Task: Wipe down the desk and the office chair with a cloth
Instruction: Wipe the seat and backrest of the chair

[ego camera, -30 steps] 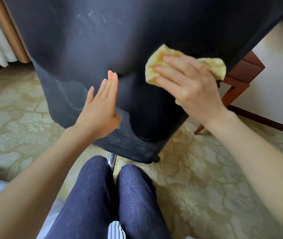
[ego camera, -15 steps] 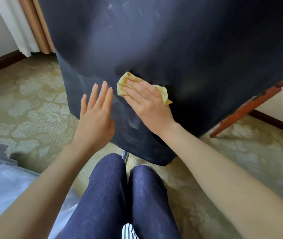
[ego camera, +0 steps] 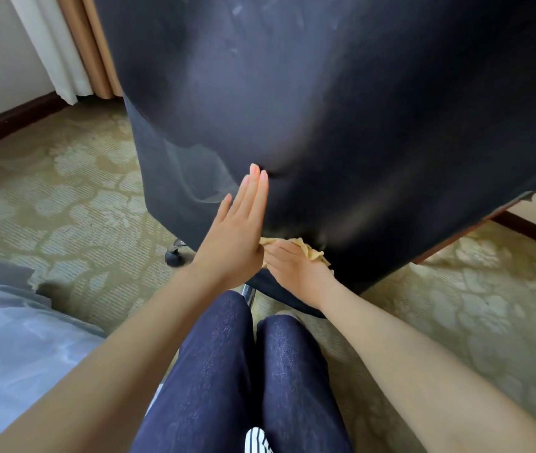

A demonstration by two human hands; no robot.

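Note:
The dark office chair back (ego camera: 342, 109) fills the upper middle of the head view, tilted toward me. My right hand (ego camera: 296, 273) presses a yellow cloth (ego camera: 306, 248) flat against the chair's lower part, near its bottom edge. Only a strip of the cloth shows past the fingers. My left hand (ego camera: 237, 233) lies flat with straight fingers against the chair back, just left of the right hand. The desk is mostly hidden behind the chair.
A chair caster (ego camera: 175, 255) and chrome post (ego camera: 247, 293) show below the chair. Patterned carpet (ego camera: 64, 204) spreads around. My knees in dark jeans (ego camera: 243, 371) are in front. White bedding (ego camera: 8, 338) lies at left, curtains (ego camera: 74, 50) at upper left, a wooden desk leg (ego camera: 443, 248) at right.
My right hand has slid the cloth down the chair back from the upper right to the lower edge. The left hand has stayed flat on the chair. The view has shifted.

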